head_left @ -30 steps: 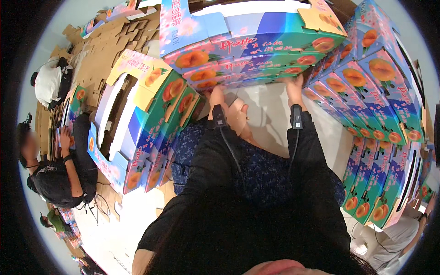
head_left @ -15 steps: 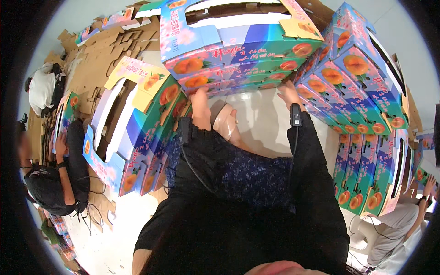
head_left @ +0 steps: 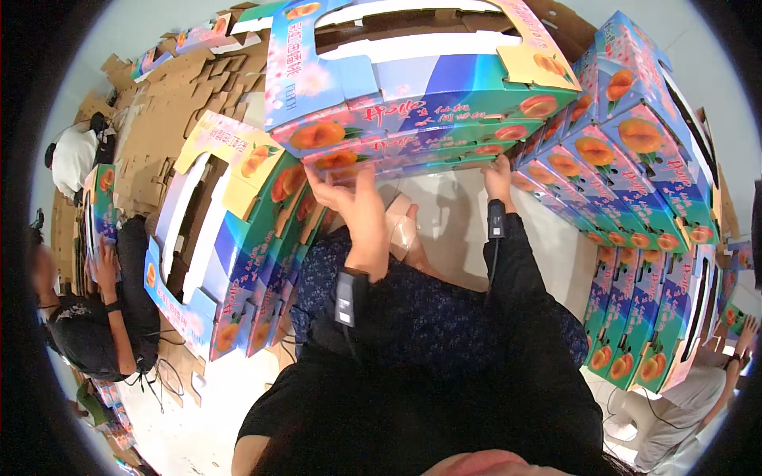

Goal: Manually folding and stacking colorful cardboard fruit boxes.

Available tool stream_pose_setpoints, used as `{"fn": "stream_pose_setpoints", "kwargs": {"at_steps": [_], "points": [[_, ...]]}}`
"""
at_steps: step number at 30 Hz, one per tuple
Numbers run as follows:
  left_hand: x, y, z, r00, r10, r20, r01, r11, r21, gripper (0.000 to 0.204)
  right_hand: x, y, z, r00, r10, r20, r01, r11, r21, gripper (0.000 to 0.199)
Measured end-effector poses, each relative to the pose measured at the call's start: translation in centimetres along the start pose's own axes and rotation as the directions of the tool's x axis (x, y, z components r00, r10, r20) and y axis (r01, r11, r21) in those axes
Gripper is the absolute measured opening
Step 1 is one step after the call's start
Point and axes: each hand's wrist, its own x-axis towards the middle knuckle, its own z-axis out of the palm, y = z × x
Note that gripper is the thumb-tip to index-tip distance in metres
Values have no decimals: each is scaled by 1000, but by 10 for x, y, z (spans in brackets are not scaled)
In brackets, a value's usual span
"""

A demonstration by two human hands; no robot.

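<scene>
A stack of fruit cartons in blue, pink and green, with printed peaches and a wide handle slot on top, stands in front of me. My left hand is at its lower left edge, fingers spread and touching the bottom carton, the palm turned partly up. At the lower right corner, my right hand has its fingers closed on the bottom carton's edge; the fingertips are partly hidden. Both wrists carry a small black device on a strap.
Similar carton stacks stand at left and right, with a further row below the right one. Flattened cardboard covers the floor at far left. A person sits left handling a carton; another person sits right.
My left hand has drawn back toward me and opened its fingers at the carton's edge. My right hand stays at the right corner. The view has shifted slightly, and the stack looks larger.
</scene>
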Motion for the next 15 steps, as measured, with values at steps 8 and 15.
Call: {"fn": "stream_pose_setpoints", "kwargs": {"at_steps": [8,15], "points": [[22,65,-10,867,494,63,-498,855,146,71,-25,-6,-1,988,-64,-143,50,993,-105,57],[68,66,-24,820,535,204,-563,687,459,47,-34,-26,-5,966,-226,-127,170,922,-346,28]]}}
